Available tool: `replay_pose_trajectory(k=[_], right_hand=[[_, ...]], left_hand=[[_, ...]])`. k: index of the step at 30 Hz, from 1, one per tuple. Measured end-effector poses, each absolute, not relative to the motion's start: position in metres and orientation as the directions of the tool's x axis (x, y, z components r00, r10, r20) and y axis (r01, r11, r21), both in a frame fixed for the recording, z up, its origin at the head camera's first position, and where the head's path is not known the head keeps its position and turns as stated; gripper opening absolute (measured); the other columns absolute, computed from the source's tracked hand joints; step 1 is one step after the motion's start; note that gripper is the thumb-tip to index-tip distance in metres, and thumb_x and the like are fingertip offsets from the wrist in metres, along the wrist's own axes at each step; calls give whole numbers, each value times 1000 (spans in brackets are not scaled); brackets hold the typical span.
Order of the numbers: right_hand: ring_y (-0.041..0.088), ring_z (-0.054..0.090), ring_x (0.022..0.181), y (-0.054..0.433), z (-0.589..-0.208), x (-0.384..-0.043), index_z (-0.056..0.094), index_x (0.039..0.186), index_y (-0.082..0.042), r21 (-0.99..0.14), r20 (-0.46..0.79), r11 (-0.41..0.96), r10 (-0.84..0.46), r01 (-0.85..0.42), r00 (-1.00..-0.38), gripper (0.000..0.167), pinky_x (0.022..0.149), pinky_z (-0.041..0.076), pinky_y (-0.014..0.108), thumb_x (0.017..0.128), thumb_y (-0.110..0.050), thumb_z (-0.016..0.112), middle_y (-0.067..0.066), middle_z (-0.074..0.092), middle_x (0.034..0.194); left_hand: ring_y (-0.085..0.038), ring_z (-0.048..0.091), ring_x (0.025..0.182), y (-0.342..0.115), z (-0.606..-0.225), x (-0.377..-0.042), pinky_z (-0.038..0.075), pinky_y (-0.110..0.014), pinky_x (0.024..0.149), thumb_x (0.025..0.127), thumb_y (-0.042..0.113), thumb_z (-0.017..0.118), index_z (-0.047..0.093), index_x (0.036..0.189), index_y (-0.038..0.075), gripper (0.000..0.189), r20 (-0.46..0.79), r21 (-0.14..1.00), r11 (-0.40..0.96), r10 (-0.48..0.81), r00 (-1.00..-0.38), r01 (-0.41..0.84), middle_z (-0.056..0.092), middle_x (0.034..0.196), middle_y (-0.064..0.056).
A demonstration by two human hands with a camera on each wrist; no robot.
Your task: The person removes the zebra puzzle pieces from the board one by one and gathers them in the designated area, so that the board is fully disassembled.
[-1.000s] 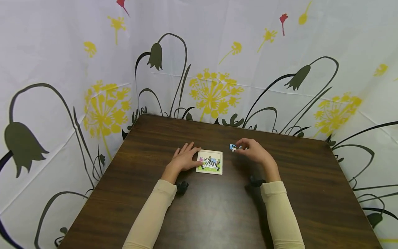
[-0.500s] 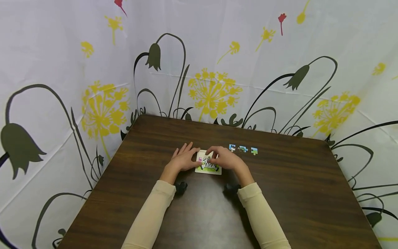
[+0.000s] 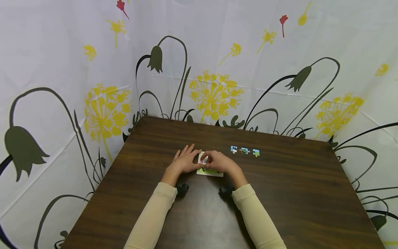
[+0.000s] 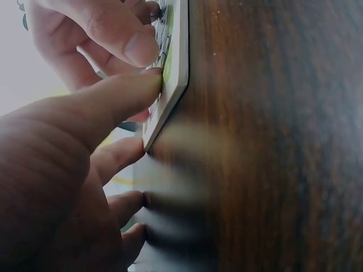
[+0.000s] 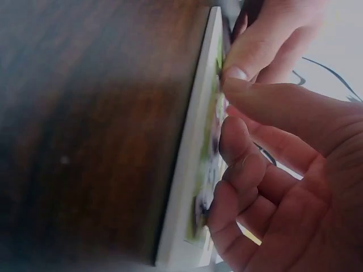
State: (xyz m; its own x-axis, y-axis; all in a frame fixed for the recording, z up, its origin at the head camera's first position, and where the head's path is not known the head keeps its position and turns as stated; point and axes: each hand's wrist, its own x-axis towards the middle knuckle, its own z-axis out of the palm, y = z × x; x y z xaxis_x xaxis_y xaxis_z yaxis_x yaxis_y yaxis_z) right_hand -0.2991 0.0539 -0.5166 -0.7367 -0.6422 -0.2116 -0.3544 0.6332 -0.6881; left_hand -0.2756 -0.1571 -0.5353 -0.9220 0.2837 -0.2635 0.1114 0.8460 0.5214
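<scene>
The right hand [image 3: 220,162] has moved onto the zebra puzzle [image 3: 209,173]. Three jigsaw pieces [image 3: 244,151], at its right, became fully visible.

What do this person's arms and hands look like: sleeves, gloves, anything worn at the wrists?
The left sleeve and right sleeve are plain, pale cream and long, each ending in a cuff. A small black device shows near the left one, a second black device near the right. The left hand and right hand wear no gloves.

puzzle board [image 3: 210,172] partly covered, sleeves [image 3: 151,216] cropped
</scene>
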Motion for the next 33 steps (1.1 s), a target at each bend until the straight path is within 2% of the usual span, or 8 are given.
replay_pose_trajectory(k=[7,16,25,33], right_hand=[[16,63,70,54,-522,-298,70,132,-10,-687,-206,640,-626,-344,-753,32,65,52,29,102,-19,77,4,72,94],[12,59,69,54,-523,-301,68,130,-4,-725,-201,599,-655,-340,-728,32,63,49,26,100,-10,76,5,69,88],[13,57,68,53,-524,-301,69,130,-2,-767,-208,570,-655,-295,-727,28,61,47,26,104,-11,69,8,70,91],[13,54,63,53,-527,-303,67,126,-2,-799,-207,545,-644,-252,-737,26,57,47,26,103,-13,71,6,67,86]], left_hand=[[-34,-6,170,-159,-536,-277,-6,-64,134,106,51,62,27,173,29,79,-317,492,862,309,-897,123,-1,184,-8],[-35,-14,169,-169,-541,-278,-11,-65,133,107,46,62,23,174,27,80,-331,526,834,382,-863,168,-9,183,-8],[-35,-13,169,-173,-551,-285,-11,-65,133,105,49,66,25,174,28,83,-327,537,826,391,-860,172,-8,183,-7],[-35,-11,170,-170,-542,-280,-9,-66,133,106,48,65,27,174,26,81,-322,540,824,389,-863,170,-5,183,-9]])
